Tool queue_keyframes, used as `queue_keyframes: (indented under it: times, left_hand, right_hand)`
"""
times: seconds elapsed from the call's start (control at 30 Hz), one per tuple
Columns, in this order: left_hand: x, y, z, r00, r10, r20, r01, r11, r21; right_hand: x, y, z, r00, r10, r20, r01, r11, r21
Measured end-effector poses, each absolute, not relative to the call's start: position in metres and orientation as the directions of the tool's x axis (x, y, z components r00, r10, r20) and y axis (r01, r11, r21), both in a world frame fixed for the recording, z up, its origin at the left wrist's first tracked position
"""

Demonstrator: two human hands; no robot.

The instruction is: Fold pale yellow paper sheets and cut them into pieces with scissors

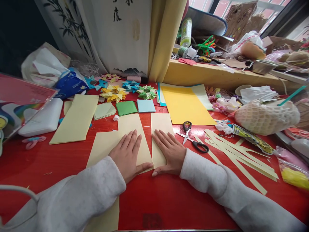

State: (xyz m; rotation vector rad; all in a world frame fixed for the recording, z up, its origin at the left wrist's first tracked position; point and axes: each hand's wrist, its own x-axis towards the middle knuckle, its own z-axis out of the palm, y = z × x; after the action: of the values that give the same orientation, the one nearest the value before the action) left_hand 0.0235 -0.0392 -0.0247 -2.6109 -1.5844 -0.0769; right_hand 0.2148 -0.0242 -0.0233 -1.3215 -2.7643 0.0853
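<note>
My left hand (127, 152) lies flat, fingers spread, on a cream paper sheet (129, 122). Beneath that sheet and my left forearm is a larger cream paper (100, 146). Also flat with its fingers apart, my right hand (170, 151) presses on a narrower cream paper piece (162, 120). A thin gap of red table separates the two upright pieces, and my thumbs nearly meet at their lower ends. Beyond my right hand rest black-handled scissors (188, 137), blades slightly apart. Long cut paper strips (238, 154) are scattered to their right.
Across the back lie a yellow sheet (187, 104), green squares (126, 108), pale blue squares (146, 105) and folded paper stars (114, 93). A cream stack (76, 117) and white case (42, 119) are at left. A netted coconut-like object (266, 117) stands right, below a cluttered ledge (193, 74).
</note>
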Motion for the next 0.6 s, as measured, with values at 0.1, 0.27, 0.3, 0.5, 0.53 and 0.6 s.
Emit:
queue_keyframes:
  times: [0.1,0.27,0.3,0.5,0.53,0.6]
  left_hand:
    - [0.0216,-0.0395,-0.0251,0.468,0.878,0.104,0.884,-0.466,-0.042]
    - [0.02,-0.041,-0.0255,0.458,0.883,0.099,0.889,-0.456,-0.048]
    - [0.0199,-0.0413,-0.0254,0.456,0.885,0.096,0.89,-0.453,-0.048]
    - [0.019,-0.0426,-0.0257,0.458,0.882,0.108,0.889,-0.455,-0.051]
    - [0.0183,-0.0431,-0.026,0.459,0.881,0.114,0.888,-0.456,-0.054]
    - [0.0164,-0.0444,-0.0266,0.46,0.879,0.127,0.888,-0.457,-0.057]
  right_hand:
    - [0.2153,-0.0235,-0.0255,-0.629,0.776,0.045,0.773,0.631,-0.063]
    - [0.2143,-0.0222,-0.0279,-0.623,0.781,0.04,0.778,0.624,-0.071]
    - [0.2142,-0.0219,-0.0278,-0.62,0.784,0.035,0.78,0.621,-0.075]
    - [0.2148,-0.0211,-0.0263,-0.63,0.776,-0.001,0.774,0.628,-0.086]
    - [0.2149,-0.0211,-0.0264,-0.633,0.774,0.001,0.771,0.631,-0.084]
    - [0.2151,-0.0214,-0.0266,-0.632,0.774,0.018,0.772,0.632,-0.075]
